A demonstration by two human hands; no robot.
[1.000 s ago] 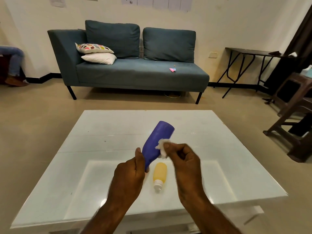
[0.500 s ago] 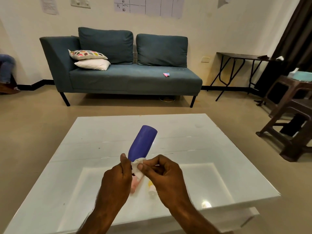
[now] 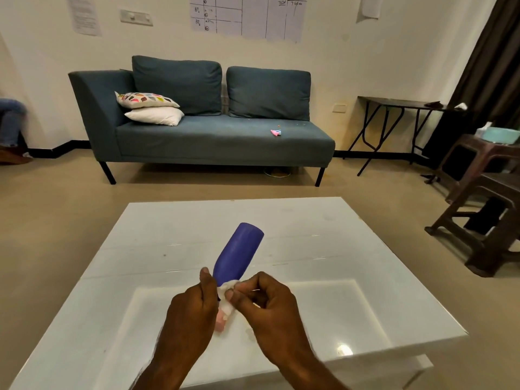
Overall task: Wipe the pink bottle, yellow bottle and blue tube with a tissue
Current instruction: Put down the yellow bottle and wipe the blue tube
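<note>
The blue tube (image 3: 238, 252) tilts up and away over the white table, its flat end highest. The crumpled white tissue (image 3: 228, 294) presses against its lower end. A sliver of the pink bottle (image 3: 221, 322) lies on the table beneath; the yellow bottle is hidden.

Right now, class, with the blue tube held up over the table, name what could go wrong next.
1. The left hand grips only the low end of the tilted blue tube, so a firm rub by the right hand's tissue may slip it loose.
2. The pink bottle lies on the white table mostly hidden beneath both hands; a dropped tube could knock it away.
</note>
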